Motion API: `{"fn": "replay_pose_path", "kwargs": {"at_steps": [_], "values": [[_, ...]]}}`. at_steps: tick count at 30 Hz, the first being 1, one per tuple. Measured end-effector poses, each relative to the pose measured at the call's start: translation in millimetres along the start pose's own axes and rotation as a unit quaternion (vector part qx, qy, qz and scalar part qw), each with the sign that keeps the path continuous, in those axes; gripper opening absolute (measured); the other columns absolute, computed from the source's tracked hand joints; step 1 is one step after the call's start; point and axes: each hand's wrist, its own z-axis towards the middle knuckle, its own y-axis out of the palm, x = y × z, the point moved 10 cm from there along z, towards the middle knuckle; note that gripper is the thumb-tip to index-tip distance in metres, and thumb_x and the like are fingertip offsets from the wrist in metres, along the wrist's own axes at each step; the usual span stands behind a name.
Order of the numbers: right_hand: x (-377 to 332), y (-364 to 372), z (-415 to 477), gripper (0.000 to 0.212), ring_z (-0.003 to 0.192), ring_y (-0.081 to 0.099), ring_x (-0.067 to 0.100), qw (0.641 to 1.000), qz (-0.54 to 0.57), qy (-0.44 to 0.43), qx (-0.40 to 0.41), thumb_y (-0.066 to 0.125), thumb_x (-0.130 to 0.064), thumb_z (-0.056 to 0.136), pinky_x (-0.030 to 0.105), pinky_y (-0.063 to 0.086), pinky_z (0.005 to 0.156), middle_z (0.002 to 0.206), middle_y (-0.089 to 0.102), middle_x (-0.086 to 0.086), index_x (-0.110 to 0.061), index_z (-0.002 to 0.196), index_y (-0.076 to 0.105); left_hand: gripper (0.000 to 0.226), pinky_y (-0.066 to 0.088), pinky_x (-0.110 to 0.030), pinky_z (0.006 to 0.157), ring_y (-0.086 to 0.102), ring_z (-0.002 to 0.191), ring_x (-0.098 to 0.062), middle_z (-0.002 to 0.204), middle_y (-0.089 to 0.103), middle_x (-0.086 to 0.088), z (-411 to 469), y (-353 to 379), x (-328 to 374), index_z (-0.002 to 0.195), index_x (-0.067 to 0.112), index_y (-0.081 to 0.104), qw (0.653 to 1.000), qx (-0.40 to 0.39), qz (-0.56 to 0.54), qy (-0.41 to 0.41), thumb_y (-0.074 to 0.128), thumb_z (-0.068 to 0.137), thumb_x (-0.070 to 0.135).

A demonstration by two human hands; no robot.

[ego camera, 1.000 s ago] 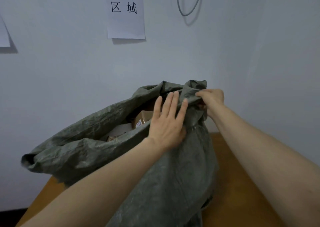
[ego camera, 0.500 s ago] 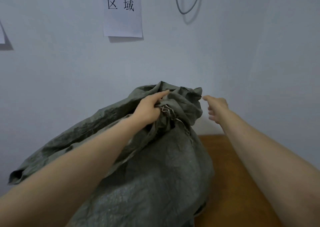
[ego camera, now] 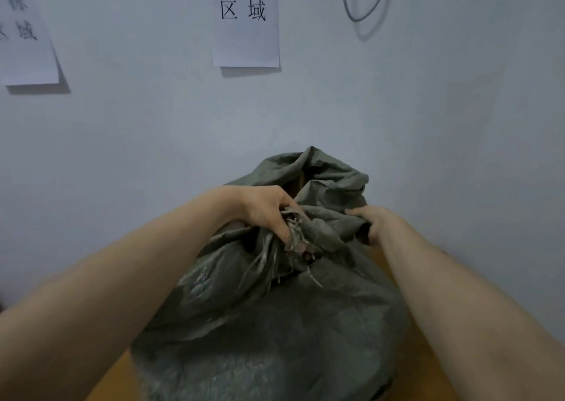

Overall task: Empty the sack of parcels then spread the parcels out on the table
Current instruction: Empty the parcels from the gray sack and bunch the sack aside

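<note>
A bulging grey-green woven sack (ego camera: 275,333) stands upright on the wooden table (ego camera: 409,379) against the wall. My left hand (ego camera: 266,211) is clenched around the bunched, frayed rim of the sack's mouth. My right hand (ego camera: 374,223) grips a fold of the rim on the right side. The mouth is gathered nearly closed, with only a narrow dark gap (ego camera: 301,180) at the top. The parcels inside are hidden.
The white wall stands close behind the sack. Two paper signs with characters hang on the wall, one above the sack (ego camera: 246,18) and one at the far left (ego camera: 24,30). A grey cable loop (ego camera: 363,6) hangs at the upper right. Table strips show beside the sack.
The sack's mouth was open with boxes showing; now it is gathered. My left hand closed on the bunched rim, and my right hand let go, then took hold of the right side again.
</note>
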Motion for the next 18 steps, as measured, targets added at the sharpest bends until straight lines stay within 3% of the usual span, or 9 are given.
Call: {"fn": "replay_pose_path", "kwargs": {"at_steps": [1, 2, 3, 6, 8, 10, 12, 14, 18], "values": [[-5, -3, -1, 0.005, 0.066, 0.055, 0.023, 1.000, 0.009, -0.006, 0.011, 0.063, -0.005, 0.086, 0.027, 0.057, 0.052, 0.078, 0.056, 0.011, -0.002, 0.089, 0.060, 0.037, 0.050, -0.031, 0.096, 0.068, 0.097, -0.011, 0.092, 0.074, 0.010, 1, -1, -1, 0.101, 0.024, 0.072, 1.000, -0.005, 0.002, 0.003, 0.081, 0.069, 0.009], [-12, -9, 0, 0.006, 0.063, 0.054, 0.023, 0.999, 0.030, -0.013, 0.027, 0.059, 0.003, 0.084, 0.025, 0.050, 0.036, 0.076, 0.055, 0.012, -0.002, 0.082, 0.057, 0.037, 0.050, -0.028, 0.093, 0.067, 0.095, -0.009, 0.090, 0.073, 0.012, 2, -7, -3, 0.100, 0.025, 0.072, 1.000, 0.005, 0.010, 0.005, 0.081, 0.069, 0.008], [-24, -20, 1, 0.010, 0.063, 0.055, 0.024, 0.996, 0.055, -0.034, 0.063, 0.057, 0.007, 0.081, 0.024, 0.046, 0.033, 0.079, 0.056, 0.013, -0.002, 0.082, 0.055, 0.034, 0.050, -0.025, 0.090, 0.066, 0.092, -0.006, 0.089, 0.072, 0.014, 4, -16, -6, 0.098, 0.026, 0.071, 0.999, 0.027, 0.028, 0.006, 0.080, 0.070, 0.009], [-77, -60, -21, 0.008, 0.075, 0.059, 0.029, 0.959, 0.118, -0.163, 0.197, 0.060, -0.001, 0.082, 0.034, 0.053, 0.056, 0.096, 0.060, 0.014, -0.003, 0.087, 0.055, 0.018, 0.049, -0.025, 0.080, 0.062, 0.086, -0.012, 0.081, 0.065, 0.011, 12, -52, -11, 0.083, 0.026, 0.066, 0.989, 0.134, 0.058, 0.026, 0.075, 0.076, 0.012], [-110, -76, -42, 0.011, 0.083, 0.058, 0.031, 0.940, 0.099, -0.220, 0.241, 0.052, -0.009, 0.085, 0.041, 0.055, 0.075, 0.103, 0.060, 0.014, -0.004, 0.093, 0.056, 0.010, 0.047, -0.025, 0.074, 0.062, 0.085, -0.016, 0.080, 0.066, 0.005, 18, -70, -10, 0.084, 0.017, 0.067, 0.978, 0.200, 0.032, 0.049, 0.073, 0.077, 0.013], [-131, -79, -53, 0.015, 0.076, 0.057, 0.028, 0.944, 0.093, -0.231, 0.216, 0.057, -0.015, 0.082, 0.037, 0.053, 0.067, 0.097, 0.057, 0.014, -0.005, 0.092, 0.052, 0.021, 0.052, -0.029, 0.079, 0.065, 0.089, -0.019, 0.093, 0.070, -0.005, 25, -78, -7, 0.096, 0.005, 0.069, 0.971, 0.230, -0.006, 0.070, 0.073, 0.079, 0.016], [-142, -76, -58, 0.042, 0.079, 0.061, 0.026, 0.954, 0.060, -0.226, 0.186, 0.076, -0.022, 0.075, 0.033, 0.053, 0.057, 0.099, 0.060, 0.014, -0.003, 0.103, 0.051, 0.025, 0.053, -0.033, 0.088, 0.067, 0.094, -0.021, 0.100, 0.072, -0.010, 35, -74, -6, 0.102, 0.003, 0.069, 0.974, 0.208, -0.040, 0.080, 0.072, 0.080, 0.015], [-150, -86, -62, 0.060, 0.093, 0.064, 0.032, 0.947, -0.036, -0.227, 0.223, 0.086, -0.019, 0.067, 0.036, 0.056, 0.066, 0.108, 0.061, 0.018, 0.002, 0.110, 0.051, 0.025, 0.052, -0.036, 0.092, 0.067, 0.097, -0.021, 0.101, 0.072, -0.009, 44, -62, -2, 0.104, 0.004, 0.068, 0.981, 0.165, -0.037, 0.096, 0.071, 0.081, 0.011], [-175, -106, -85, 0.044, 0.095, 0.064, 0.035, 0.866, -0.258, -0.264, 0.338, 0.086, -0.021, 0.066, 0.040, 0.054, 0.080, 0.103, 0.066, 0.020, -0.002, 0.094, 0.058, 0.033, 0.048, -0.027, 0.089, 0.062, 0.100, -0.013, 0.107, 0.066, 0.003, 51, -51, 9, 0.114, 0.017, 0.062, 0.983, 0.123, -0.056, 0.127, 0.070, 0.083, 0.023]]}}
